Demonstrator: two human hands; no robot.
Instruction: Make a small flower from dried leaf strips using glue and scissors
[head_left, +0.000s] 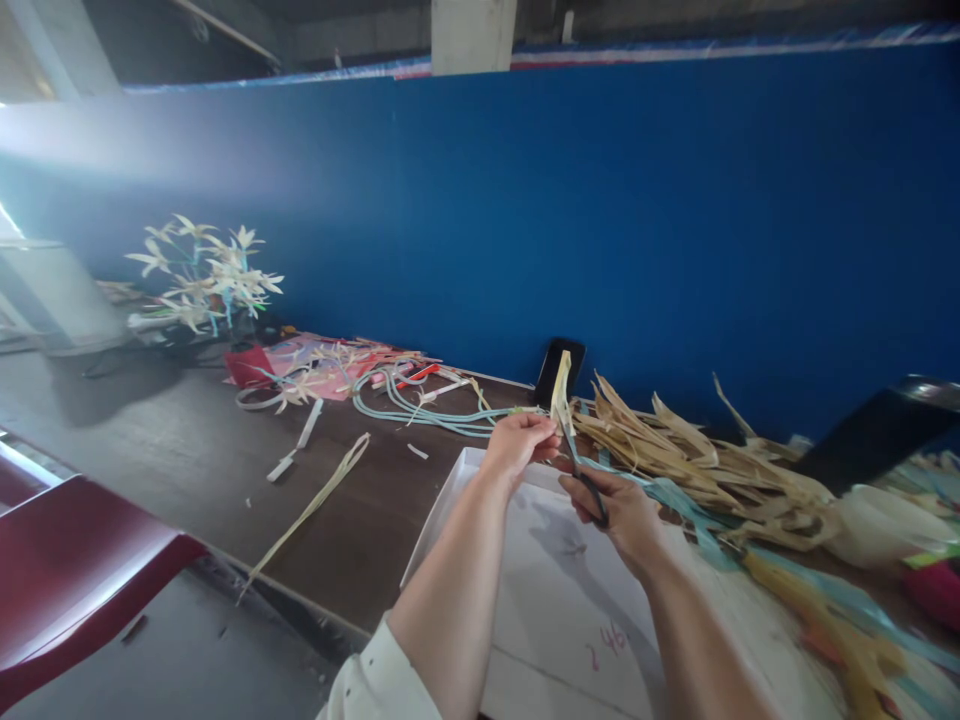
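Observation:
My left hand [521, 445] pinches a pale dried husk strip [561, 390] that stands upright above the fingertips. My right hand [619, 510] grips a pair of scissors [596, 495] by the dark handles. The blades point up and lie against the lower part of the strip; whether they are cutting into it I cannot tell. Both hands are over a shallow white box [540, 600] with red handwriting inside. A heap of dried husks [690, 450] lies to the right, beside light-blue ribbon [697, 520].
A dark phone [559, 370] leans on the blue wall panel [600, 200]. Pale-blue wrapped stems [420, 410] and red-and-pink paper [315, 360] lie behind and left. A husk-flower arrangement [214, 275] stands far left. A red chair [82, 570] is at the table's front edge.

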